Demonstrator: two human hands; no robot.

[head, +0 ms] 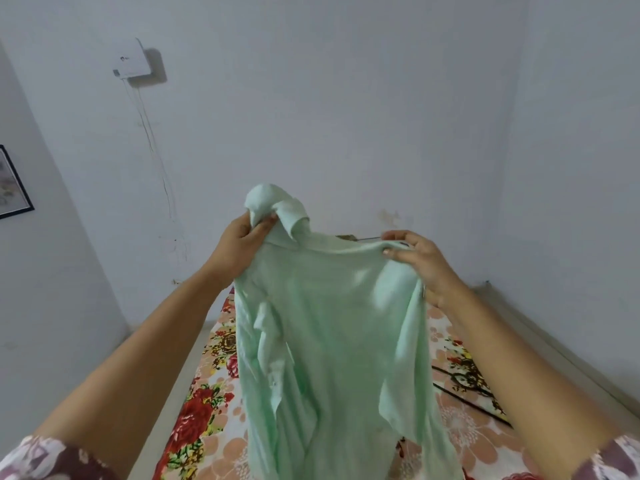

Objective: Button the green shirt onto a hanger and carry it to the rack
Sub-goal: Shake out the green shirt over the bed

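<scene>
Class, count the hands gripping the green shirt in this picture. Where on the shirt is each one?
2. The left hand pinches the green shirt beside its collar; the right hand grips the opposite shoulder.

You've got 1 green shirt [332, 323], held up over the bed. 2 hands on it: left hand [239, 242] at the collar end, right hand [420, 261] at the other shoulder, both pinching cloth. 2 bare forearms, 2 floral sleeve cuffs at the bottom corners. 1 ring shows on the right hand. Under the shirt, 1 floral bedsheet [204, 410]. Right of the shirt on that sheet, 1 dark thin item [467, 386], can't tell what. Above-left of the shirt, 1 white wall box [133, 60] w/ approx. 2 thin wires hanging. Far left of the shirt, 1 framed picture [12, 185]. Buttons: too small to count.
</scene>
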